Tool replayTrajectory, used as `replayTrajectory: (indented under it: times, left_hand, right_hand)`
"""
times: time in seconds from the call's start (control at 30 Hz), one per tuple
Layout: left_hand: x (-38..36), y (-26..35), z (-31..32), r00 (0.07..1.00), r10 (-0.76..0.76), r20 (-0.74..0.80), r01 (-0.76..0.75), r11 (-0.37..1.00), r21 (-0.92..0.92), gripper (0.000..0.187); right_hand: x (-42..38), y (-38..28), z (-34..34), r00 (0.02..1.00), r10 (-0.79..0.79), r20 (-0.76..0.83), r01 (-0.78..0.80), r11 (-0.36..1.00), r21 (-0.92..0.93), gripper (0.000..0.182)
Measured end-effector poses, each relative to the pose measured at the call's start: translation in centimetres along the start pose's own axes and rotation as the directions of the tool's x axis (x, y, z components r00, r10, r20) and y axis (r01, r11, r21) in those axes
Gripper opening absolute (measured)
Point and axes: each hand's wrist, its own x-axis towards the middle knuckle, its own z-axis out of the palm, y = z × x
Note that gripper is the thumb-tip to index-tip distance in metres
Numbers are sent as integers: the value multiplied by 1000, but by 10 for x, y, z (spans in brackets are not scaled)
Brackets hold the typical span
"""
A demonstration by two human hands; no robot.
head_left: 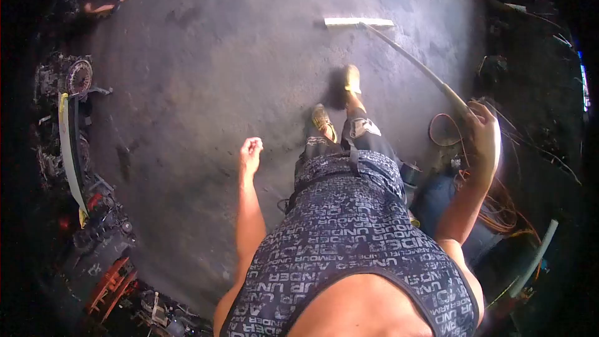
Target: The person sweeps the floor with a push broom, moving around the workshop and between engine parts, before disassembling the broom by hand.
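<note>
Concrete-like floor (206, 81), dark and smudged, with machine parts (80, 78) along the left edge. On it, ahead of the feet, lies the pale crossbar (343, 22) of a long-handled floor tool; its pole (454, 97) slants back to the right hand (483, 132), whose fingers are wrapped round the near end. Left hand (250, 157) holds nothing visible, fingers loosely curled; whether the tips meet cannot be told. Judged light, stiff, head-heavy; best gripped along the upper pole. Rounded bluish drum (435, 200) beside orange cables (499, 212): contents not visible.
</note>
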Motion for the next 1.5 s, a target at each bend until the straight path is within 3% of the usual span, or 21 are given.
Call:
replayTrajectory:
  times: [0.07, 0.1, 0.17, 0.23, 0.33, 0.4, 0.43, 0.5, 0.63, 0.77, 0.97, 1.03, 1.1, 1.17, 1.2, 1.23, 1.3, 1.33, 1.37, 1.43, 1.5]
  left_hand:
    - [-12, -44, 2, 999, -6, 45, 1, 994, 105, 14]
    - [-19, -71, 2, 996, 10, 84, -27, 979, 200, 13]
    - [-37, -111, 8, 988, -126, 94, 91, 945, 313, 15]
    - [-49, -128, 12, 917, -376, 134, 302, 873, 383, 20]
    - [-43, -155, 12, 827, -512, 233, 383, 816, 433, 22]
    - [-18, -182, 9, 878, -400, 263, 270, 867, 418, 19]
    - [-7, -168, 12, 900, -341, 271, 213, 888, 409, 17]
    - [15, -101, 10, 914, -348, 209, 277, 911, 305, 10]
    - [78, -62, 18, 980, -11, 196, -18, 989, 146, 10]
    - [114, -32, 37, 986, 9, 164, -54, 961, 272, 15]
    - [116, 26, 154, 943, 112, 313, -219, 916, 335, 23]
    - [89, 59, 218, 876, 183, 446, -348, 881, 321, 26]
    - [54, 92, 283, 819, 102, 565, -402, 804, 437, 43]
    - [25, 100, 343, 659, 308, 686, -660, 674, 332, 66]
    - [-1, 110, 373, 643, 291, 709, -692, 617, 374, 74]
    - [-31, 126, 396, 628, 266, 732, -720, 555, 417, 82]
    - [-78, 122, 446, 514, 368, 775, -856, 288, 430, 89]
    - [-95, 110, 471, 417, 373, 829, -909, 200, 367, 89]
    - [-111, 94, 493, 313, 364, 877, -950, 109, 294, 89]
    - [-154, 44, 533, 95, 136, 986, -995, -2, 96, 56]
    - [-203, -26, 576, 36, -68, 997, -995, 95, 43, 15]
  right_hand:
    - [3, 19, 3, 992, -126, 0, 126, 991, -32, 38]
    - [3, 21, 3, 996, -86, 7, 86, 996, 13, 37]
    - [0, 16, 4, 995, 96, 40, -102, 982, 162, 36]
    - [-5, 20, 5, 985, 157, 76, -162, 985, 61, 36]
    - [-18, 43, 13, 986, 155, 60, -159, 986, 55, 38]
    - [-28, 46, 21, 978, 197, 63, -203, 975, 95, 38]
    - [-32, 45, 25, 966, 245, 79, -252, 962, 104, 38]
    - [-38, 58, 38, 989, 121, 88, -127, 989, 76, 41]
    - [-46, 36, 41, 986, 135, 101, -137, 991, 8, 43]
    - [-47, 28, 37, 972, 201, 124, -193, 978, -77, 44]
    - [-20, 98, 60, 801, 295, 520, -199, 952, -233, 34]
    - [-28, 138, 85, 692, 356, 628, -327, 930, -166, 35]
    - [-53, 174, 102, 846, 203, 493, -176, 979, -101, 29]
    - [-74, 168, 72, 836, 223, 501, -258, 966, 0, 32]
    - [-96, 170, 56, 810, 237, 537, -326, 943, 75, 32]
    - [-125, 219, 65, 874, 139, 465, -194, 978, 72, 28]
    - [-195, 259, 37, 750, 312, 584, -474, 868, 145, 26]
    - [-238, 301, 34, 767, 318, 558, -492, 849, 193, 32]
    - [-280, 322, 25, 886, 124, 446, -277, 914, 296, 37]
    - [-348, 334, -20, 755, 339, 562, -431, 902, 36, 41]
    - [-409, 366, -43, 833, 298, 466, -330, 944, -15, 40]
